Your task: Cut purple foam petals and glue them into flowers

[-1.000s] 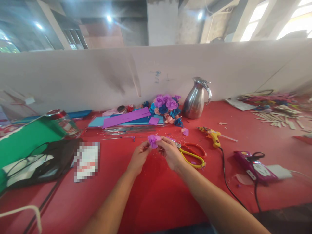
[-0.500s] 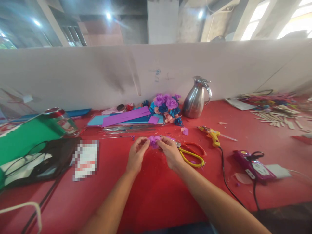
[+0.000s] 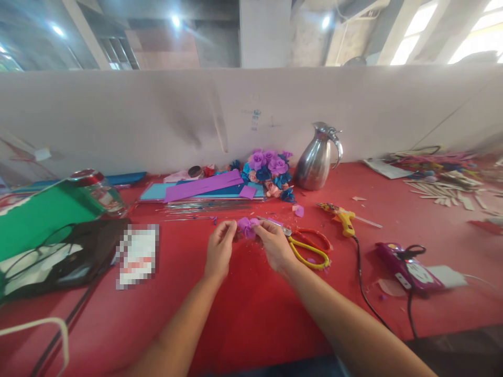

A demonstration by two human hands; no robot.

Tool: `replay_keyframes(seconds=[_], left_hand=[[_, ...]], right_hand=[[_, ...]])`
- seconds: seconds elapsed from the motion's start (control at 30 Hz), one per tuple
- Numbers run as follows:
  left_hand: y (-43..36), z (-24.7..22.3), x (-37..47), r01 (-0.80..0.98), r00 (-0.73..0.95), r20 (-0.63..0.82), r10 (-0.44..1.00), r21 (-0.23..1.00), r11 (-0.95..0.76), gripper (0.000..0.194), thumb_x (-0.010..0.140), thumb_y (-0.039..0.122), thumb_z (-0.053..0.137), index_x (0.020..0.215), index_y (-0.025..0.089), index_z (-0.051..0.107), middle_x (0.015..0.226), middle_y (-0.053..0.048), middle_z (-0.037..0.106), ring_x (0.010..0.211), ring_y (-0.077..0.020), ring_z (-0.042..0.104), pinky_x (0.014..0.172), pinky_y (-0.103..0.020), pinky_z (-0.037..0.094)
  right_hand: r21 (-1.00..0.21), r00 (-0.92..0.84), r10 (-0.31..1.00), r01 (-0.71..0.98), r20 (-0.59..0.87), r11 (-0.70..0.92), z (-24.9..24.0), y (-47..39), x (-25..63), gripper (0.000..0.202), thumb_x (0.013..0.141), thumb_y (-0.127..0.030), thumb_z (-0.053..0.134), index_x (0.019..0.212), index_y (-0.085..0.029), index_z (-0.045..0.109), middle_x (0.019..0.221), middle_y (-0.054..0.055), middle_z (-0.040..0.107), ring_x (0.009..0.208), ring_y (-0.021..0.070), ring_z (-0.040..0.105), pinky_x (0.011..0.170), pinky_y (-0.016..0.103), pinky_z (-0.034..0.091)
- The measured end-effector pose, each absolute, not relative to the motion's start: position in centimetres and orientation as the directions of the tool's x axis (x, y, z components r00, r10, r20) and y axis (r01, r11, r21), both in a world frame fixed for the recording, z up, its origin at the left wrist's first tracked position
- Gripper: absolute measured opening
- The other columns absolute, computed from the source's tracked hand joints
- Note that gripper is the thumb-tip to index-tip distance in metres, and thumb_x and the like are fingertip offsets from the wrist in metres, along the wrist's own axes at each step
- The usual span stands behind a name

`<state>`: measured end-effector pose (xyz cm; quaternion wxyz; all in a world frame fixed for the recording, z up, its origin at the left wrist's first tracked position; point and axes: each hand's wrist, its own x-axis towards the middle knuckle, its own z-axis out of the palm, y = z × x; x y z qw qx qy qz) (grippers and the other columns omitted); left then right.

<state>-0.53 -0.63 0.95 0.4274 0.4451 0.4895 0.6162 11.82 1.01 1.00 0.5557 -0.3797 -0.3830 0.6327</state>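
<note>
A small purple paper flower (image 3: 247, 228) is pinched between the thumb and fingers of my right hand (image 3: 275, 245), above the red table. Close by on its left, my left hand (image 3: 220, 248) has thumb and fingertips pressed together at the petals' edge; whether they grip a petal or something thin is too small to tell. Scissors (image 3: 310, 251) with one yellow and one red handle lie just right of my right hand, the blades partly hidden by it. Behind my hands are thin wires (image 3: 204, 209) and a purple paper strip (image 3: 202, 187) on blue sheets.
A bunch of purple, blue and pink paper flowers (image 3: 271, 170) sits at the back beside a steel jug (image 3: 314, 159). To the right lie a yellow glue gun (image 3: 346, 222) with a black cord and a purple device (image 3: 411, 267). A glass jar (image 3: 104, 193) and dark bag (image 3: 78, 256) occupy the left.
My left fingertips have shifted slightly left, off the middle of the flower, and more of its petals show. My right hand keeps its hold in nearly the same place.
</note>
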Motion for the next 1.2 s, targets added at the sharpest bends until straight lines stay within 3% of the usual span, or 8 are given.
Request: replay_keyframes(seconds=[0.17,0.8,0.93,1.2], left_hand=[[-0.80,1.09,-0.46,-0.023,-0.175,0.092,0.980,0.995,-0.098,0.028,0.069,0.042,0.069,0.059,0.017,0.063,0.059,0.002,0.057,0.059,-0.0122,0.048,0.059,-0.024,0.036],[-0.49,1.28,-0.57,-0.203,-0.191,-0.006,0.982,0.979,-0.034,0.012,0.064,0.028,0.069,0.059,0.018,0.065,0.059,0.002,0.056,0.061,-0.0117,0.046,0.063,-0.023,0.035],[-0.33,1.10,-0.64,-0.282,-0.174,-0.055,0.983,0.959,0.004,0.012,0.060,0.028,0.070,0.060,0.018,0.066,0.059,0.001,0.057,0.059,-0.0114,0.047,0.062,-0.024,0.036],[-0.46,1.14,-0.55,-0.269,-0.173,-0.105,0.979,0.961,0.056,0.016,0.058,0.030,0.077,0.064,0.017,0.069,0.059,0.003,0.059,0.059,-0.0092,0.046,0.061,-0.023,0.035]], right_hand=[[-0.905,-0.072,0.995,-0.415,-0.067,-0.091,1.03,1.10,11.87,0.024,0.060,-0.040,0.070,0.061,-0.018,0.060,0.058,-0.003,0.055,0.055,0.0101,0.044,0.058,0.025,0.034],[-0.862,-0.090,0.996,-0.505,0.003,-0.043,0.58,1.31,11.73,0.025,0.059,-0.033,0.076,0.076,-0.019,0.064,0.073,0.000,0.061,0.067,0.0123,0.052,0.067,0.026,0.040],[-0.856,-0.034,0.999,-0.517,0.020,0.000,0.70,1.29,11.70,0.029,0.057,-0.031,0.077,0.080,-0.020,0.062,0.075,-0.001,0.061,0.069,0.0122,0.052,0.068,0.026,0.040],[-0.840,-0.037,0.999,-0.543,0.012,-0.010,0.71,1.33,11.71,0.031,0.056,-0.030,0.078,0.079,-0.020,0.059,0.074,-0.002,0.058,0.068,0.0120,0.052,0.068,0.026,0.041]])
